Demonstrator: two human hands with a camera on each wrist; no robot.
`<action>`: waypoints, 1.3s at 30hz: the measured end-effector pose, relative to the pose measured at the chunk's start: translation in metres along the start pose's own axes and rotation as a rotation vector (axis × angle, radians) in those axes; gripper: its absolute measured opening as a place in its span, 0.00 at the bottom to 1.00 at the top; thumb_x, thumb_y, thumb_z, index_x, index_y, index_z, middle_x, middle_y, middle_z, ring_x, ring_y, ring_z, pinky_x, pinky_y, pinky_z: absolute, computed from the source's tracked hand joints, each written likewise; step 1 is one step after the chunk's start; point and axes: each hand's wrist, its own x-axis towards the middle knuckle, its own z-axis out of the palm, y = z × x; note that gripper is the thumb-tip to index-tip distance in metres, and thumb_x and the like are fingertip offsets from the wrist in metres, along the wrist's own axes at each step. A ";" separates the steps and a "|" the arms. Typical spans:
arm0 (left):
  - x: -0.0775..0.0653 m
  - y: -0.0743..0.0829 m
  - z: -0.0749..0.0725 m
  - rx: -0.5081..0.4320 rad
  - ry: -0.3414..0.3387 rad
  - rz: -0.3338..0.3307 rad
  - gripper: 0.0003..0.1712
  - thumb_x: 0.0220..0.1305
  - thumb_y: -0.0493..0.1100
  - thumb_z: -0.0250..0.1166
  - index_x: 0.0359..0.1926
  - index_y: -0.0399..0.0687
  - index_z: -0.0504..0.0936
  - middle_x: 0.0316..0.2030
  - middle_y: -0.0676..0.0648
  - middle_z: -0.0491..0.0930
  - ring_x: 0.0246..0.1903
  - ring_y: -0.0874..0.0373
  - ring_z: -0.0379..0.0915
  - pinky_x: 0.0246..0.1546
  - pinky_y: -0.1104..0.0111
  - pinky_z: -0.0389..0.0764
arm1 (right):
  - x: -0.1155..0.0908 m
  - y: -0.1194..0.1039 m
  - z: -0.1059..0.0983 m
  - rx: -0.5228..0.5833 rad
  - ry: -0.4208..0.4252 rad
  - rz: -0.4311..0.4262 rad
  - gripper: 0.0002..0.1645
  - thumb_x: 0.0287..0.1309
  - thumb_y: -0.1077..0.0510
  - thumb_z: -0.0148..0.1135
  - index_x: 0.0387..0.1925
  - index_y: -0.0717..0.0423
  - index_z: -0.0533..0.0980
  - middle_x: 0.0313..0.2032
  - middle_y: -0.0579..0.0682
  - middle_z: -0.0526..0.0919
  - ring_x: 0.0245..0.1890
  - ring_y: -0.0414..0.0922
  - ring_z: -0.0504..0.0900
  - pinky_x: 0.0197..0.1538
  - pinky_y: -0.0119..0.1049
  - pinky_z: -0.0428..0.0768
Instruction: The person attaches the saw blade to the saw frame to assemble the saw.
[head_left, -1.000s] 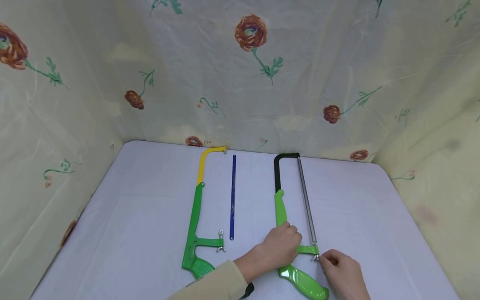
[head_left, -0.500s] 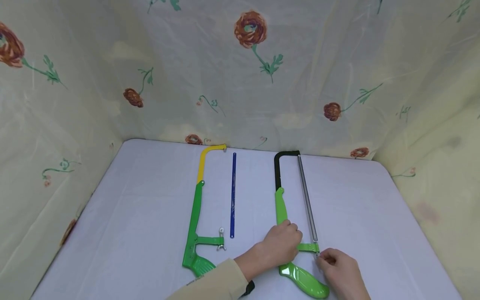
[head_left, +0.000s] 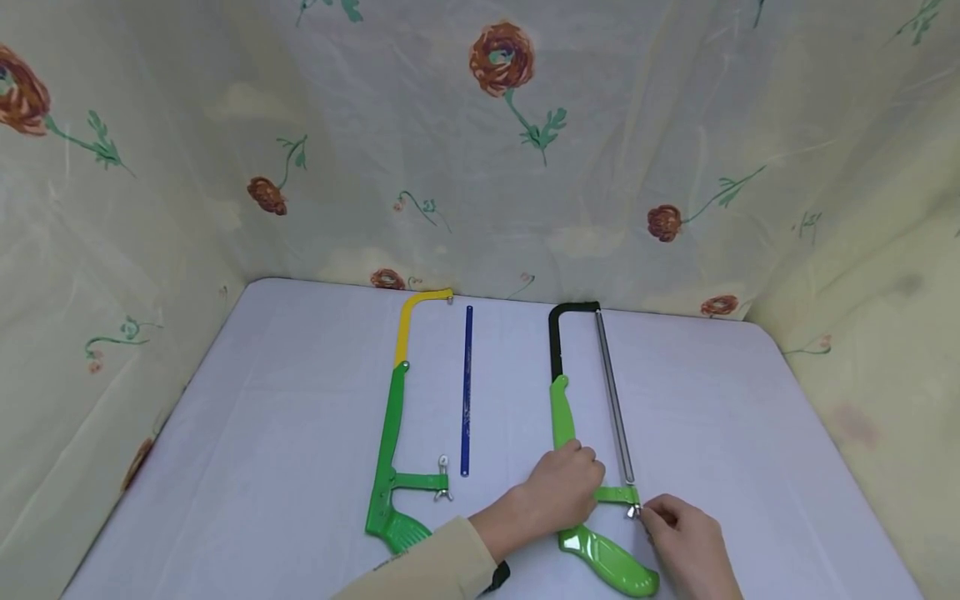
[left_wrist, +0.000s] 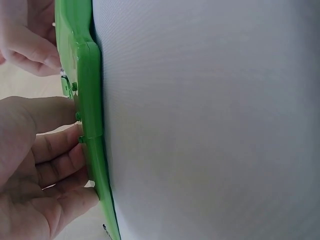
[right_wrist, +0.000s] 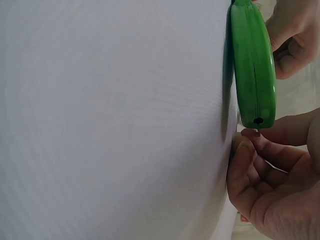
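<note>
Between the fingers of the two hands, on the table (head_left: 300, 450), lies the light-green hacksaw (head_left: 562, 414), its grey blade (head_left: 614, 398) running out ahead of them. The left hand (head_left: 564, 492) has its fingers gripping the frame; the right hand (head_left: 686, 546) has its fingers drawn narrow, pinching the wing nut (head_left: 633, 512). Turning that nut appears to be the step in hand; good practice calls for a steady left grip, short even turns and a straight blade. Left of the left fingers lie a dark-green hacksaw (head_left: 388, 433) and, nearer, a loose blue blade (head_left: 467, 392). Containers: none visible.
</note>
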 end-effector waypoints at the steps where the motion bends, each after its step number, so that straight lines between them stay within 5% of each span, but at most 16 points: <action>1: 0.000 0.000 0.000 0.000 0.002 0.000 0.10 0.56 0.50 0.64 0.38 0.54 0.81 0.33 0.56 0.79 0.32 0.67 0.68 0.26 0.80 0.72 | 0.000 0.000 0.000 0.000 0.008 0.002 0.12 0.58 0.56 0.55 0.36 0.59 0.79 0.25 0.48 0.80 0.26 0.42 0.74 0.27 0.31 0.71; 10: -0.001 0.001 0.002 -0.009 -0.004 -0.001 0.10 0.56 0.49 0.64 0.38 0.54 0.81 0.33 0.56 0.79 0.32 0.67 0.68 0.26 0.80 0.72 | -0.003 0.001 0.001 -0.027 0.010 -0.001 0.10 0.54 0.59 0.57 0.35 0.60 0.79 0.27 0.49 0.80 0.27 0.43 0.74 0.28 0.31 0.70; 17: -0.003 0.002 0.002 0.003 -0.009 0.004 0.11 0.56 0.50 0.64 0.39 0.54 0.81 0.34 0.56 0.79 0.32 0.67 0.69 0.27 0.80 0.72 | -0.007 -0.002 0.002 -0.044 -0.024 -0.022 0.13 0.52 0.52 0.61 0.32 0.59 0.80 0.26 0.48 0.80 0.27 0.42 0.73 0.28 0.32 0.69; 27: -0.003 0.002 0.004 -0.003 -0.017 -0.003 0.10 0.57 0.50 0.64 0.38 0.54 0.80 0.32 0.56 0.77 0.31 0.67 0.66 0.25 0.80 0.70 | -0.004 -0.001 0.001 -0.021 -0.019 0.009 0.12 0.58 0.55 0.54 0.34 0.58 0.80 0.25 0.48 0.80 0.26 0.43 0.72 0.27 0.32 0.68; 39: -0.001 0.001 0.001 0.046 0.014 0.007 0.09 0.57 0.50 0.63 0.37 0.54 0.80 0.32 0.56 0.78 0.30 0.67 0.67 0.24 0.80 0.70 | -0.002 -0.001 -0.001 -0.021 0.020 -0.052 0.12 0.59 0.56 0.54 0.36 0.60 0.79 0.26 0.49 0.81 0.26 0.41 0.73 0.28 0.29 0.70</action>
